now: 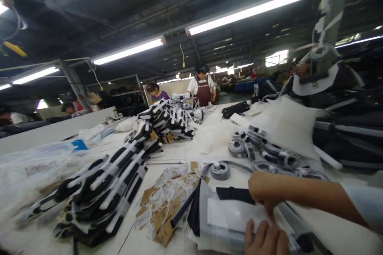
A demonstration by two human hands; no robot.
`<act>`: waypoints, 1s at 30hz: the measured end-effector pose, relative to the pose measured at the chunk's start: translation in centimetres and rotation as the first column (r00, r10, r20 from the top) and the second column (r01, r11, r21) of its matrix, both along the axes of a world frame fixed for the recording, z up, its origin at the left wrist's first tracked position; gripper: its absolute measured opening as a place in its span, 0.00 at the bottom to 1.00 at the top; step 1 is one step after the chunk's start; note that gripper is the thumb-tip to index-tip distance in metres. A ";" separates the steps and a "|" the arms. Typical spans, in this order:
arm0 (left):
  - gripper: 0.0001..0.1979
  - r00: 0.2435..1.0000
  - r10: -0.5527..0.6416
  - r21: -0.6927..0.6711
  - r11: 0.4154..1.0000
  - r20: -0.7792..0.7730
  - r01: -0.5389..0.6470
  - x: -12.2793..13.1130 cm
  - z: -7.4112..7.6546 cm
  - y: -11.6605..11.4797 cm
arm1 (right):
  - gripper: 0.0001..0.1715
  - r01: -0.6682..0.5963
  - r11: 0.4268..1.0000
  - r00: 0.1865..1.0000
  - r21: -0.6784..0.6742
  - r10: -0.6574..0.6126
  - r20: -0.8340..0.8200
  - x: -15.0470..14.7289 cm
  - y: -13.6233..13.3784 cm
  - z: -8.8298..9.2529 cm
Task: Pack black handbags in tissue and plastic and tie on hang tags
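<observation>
Lying on the white table (pixel 173 155), a black-and-white bundle (pixel 230 217) is overlaid by the left hand (pixel 266 241), fingers side by side, apparently to steady it. The right hand (pixel 261 189) is curled above; whether anything is pinched by either hand cannot be told. Corded tags (pixel 167 201) are heaped just beside, perhaps for easy reach.

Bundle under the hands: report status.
Left hand on bundle; right hand at its right end. Bundle lying flat. Tags heaped close at left.
</observation>
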State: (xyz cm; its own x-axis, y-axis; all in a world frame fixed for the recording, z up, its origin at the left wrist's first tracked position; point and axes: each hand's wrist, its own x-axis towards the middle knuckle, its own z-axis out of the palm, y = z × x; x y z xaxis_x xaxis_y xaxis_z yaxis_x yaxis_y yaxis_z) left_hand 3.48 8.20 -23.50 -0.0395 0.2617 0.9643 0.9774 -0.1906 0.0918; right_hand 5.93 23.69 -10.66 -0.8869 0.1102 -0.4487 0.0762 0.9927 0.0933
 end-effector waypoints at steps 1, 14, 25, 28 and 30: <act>0.08 0.999 -0.032 -0.080 0.996 -0.011 0.031 -0.2 0.4 -0.7 | 0.22 0.012 0.999 1.000 -0.033 -0.011 0.019 -0.1 0.2 0.3; 0.22 0.976 -0.195 -0.601 0.770 0.099 0.214 -1.0 2.2 -4.5 | 0.10 0.130 0.954 0.991 -0.270 -0.120 0.055 -0.4 3.9 2.9; 0.22 0.976 -0.174 -0.526 0.823 0.128 0.216 -0.8 2.1 -4.1 | 0.12 0.126 0.966 0.991 -0.224 -0.111 0.080 -1.3 4.4 0.9; 0.20 0.973 -0.163 -0.486 0.845 0.161 0.222 -0.6 2.0 -4.0 | 0.13 0.133 0.964 0.990 -0.230 -0.116 0.086 -1.4 4.6 0.2; 0.19 0.973 -0.154 -0.466 0.857 0.173 0.219 -0.5 2.1 -3.8 | 0.15 0.155 0.959 0.987 -0.236 -0.140 0.082 -1.3 4.7 -0.2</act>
